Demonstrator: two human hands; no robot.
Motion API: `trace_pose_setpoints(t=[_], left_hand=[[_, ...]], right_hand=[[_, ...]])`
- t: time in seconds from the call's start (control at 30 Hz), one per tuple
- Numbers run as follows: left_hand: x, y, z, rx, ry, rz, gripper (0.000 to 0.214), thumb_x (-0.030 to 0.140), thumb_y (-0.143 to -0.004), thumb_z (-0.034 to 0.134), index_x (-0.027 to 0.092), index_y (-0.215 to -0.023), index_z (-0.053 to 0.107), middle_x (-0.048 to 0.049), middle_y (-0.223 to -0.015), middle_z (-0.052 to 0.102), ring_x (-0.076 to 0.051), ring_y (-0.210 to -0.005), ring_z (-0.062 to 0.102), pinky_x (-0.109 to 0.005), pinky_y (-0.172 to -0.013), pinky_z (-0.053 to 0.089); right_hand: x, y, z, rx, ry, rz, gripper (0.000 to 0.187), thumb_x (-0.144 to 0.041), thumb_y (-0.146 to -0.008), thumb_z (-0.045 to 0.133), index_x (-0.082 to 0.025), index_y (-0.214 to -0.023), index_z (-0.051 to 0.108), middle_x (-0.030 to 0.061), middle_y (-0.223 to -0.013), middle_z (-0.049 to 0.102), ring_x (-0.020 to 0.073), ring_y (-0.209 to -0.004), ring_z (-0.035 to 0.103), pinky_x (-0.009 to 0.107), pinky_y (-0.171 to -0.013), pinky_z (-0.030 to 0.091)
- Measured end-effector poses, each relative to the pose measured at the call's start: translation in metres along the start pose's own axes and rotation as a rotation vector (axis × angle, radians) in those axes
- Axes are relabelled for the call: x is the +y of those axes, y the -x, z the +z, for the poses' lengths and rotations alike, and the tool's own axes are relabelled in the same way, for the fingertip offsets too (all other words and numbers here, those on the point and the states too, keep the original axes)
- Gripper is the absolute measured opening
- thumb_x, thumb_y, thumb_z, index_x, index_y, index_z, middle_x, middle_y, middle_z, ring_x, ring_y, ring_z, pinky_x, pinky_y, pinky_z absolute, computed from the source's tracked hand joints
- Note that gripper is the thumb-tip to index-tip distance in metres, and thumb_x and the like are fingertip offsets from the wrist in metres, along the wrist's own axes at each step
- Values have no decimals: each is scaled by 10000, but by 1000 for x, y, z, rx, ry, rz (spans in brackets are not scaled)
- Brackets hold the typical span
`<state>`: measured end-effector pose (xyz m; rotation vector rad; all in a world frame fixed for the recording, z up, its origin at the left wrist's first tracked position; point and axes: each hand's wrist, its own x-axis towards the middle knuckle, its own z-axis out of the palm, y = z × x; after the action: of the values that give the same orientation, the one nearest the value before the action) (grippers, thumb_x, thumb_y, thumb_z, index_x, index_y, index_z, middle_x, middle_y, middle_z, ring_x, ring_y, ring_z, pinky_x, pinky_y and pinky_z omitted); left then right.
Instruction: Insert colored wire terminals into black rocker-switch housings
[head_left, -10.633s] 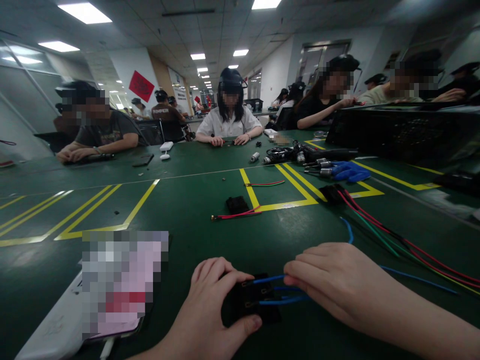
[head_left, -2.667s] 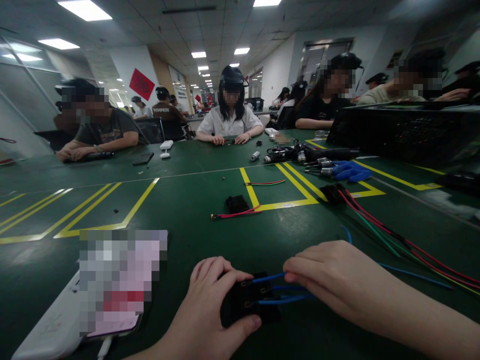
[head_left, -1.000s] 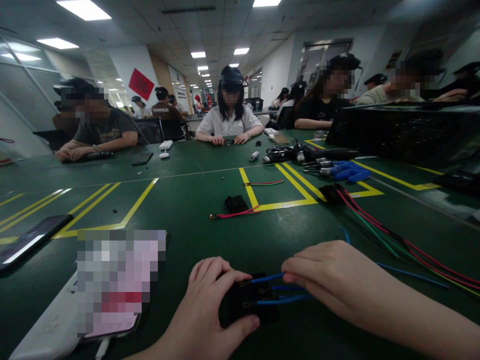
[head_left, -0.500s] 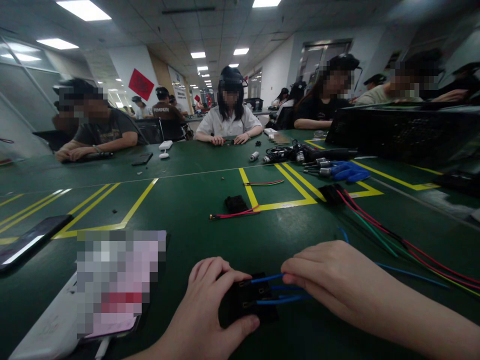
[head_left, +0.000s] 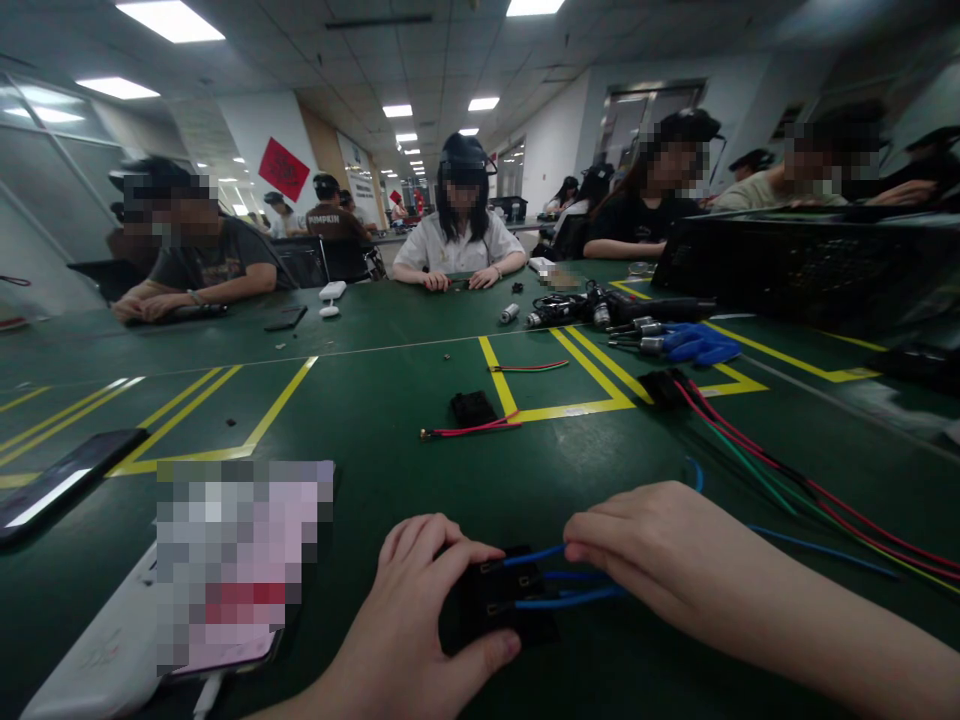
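A small black block with metal terminals (head_left: pixel 517 625) lies on the green table in front of me. My left hand (head_left: pixel 420 605) grips it from the left, fingertips at its far edge and thumb at its near edge. Several blue wires (head_left: pixel 574 598) run from its terminals toward the right. Between thumb and fingers, my right hand (head_left: pixel 637 540) pinches the uppermost blue wire just right of the block. Part of the wires is hidden under that hand, and blue ends come out beyond it.
Red and green wires (head_left: pixel 795 480) trail from a black connector (head_left: pixel 664 388) at the right. A black piece (head_left: pixel 472 408) with red wires lies ahead. At left are a phone (head_left: pixel 67 480) and a white power bank (head_left: pixel 97 630). Tools and a blue glove (head_left: pixel 701 343) lie farther back; people sit around.
Both hands stay nearly in place on the block and wire. The blue wire end beyond my right hand has shifted slightly.
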<state>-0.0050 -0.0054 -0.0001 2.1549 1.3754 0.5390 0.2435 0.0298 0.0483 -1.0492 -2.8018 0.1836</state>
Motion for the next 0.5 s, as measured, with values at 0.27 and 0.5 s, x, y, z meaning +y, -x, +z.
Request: trace_pose_setpoints(t=[0.27,0.5], left_hand=[[-1,0,0,-4,-4,6,446,190,-723,769,323,-1135,662,-35,-1104,601,-337,-1128,499,-550,-979,390],[-2,0,2,-12,-2,-13,451,202,-725,776,325,-1144,660,-36,-1119,591,-343,-1145,480,-558,-991,372]], right_hand=[[0,-1,-2,40,-50,-20,193,-135,-962,498,-212,-837,623,-22,-739,684,160,-632,639,280,-571,379],[3,-1,3,-44,-3,29,190,-130,-945,521,-213,-805,618,-15,-716,690,179,-617,656,288,-552,379]])
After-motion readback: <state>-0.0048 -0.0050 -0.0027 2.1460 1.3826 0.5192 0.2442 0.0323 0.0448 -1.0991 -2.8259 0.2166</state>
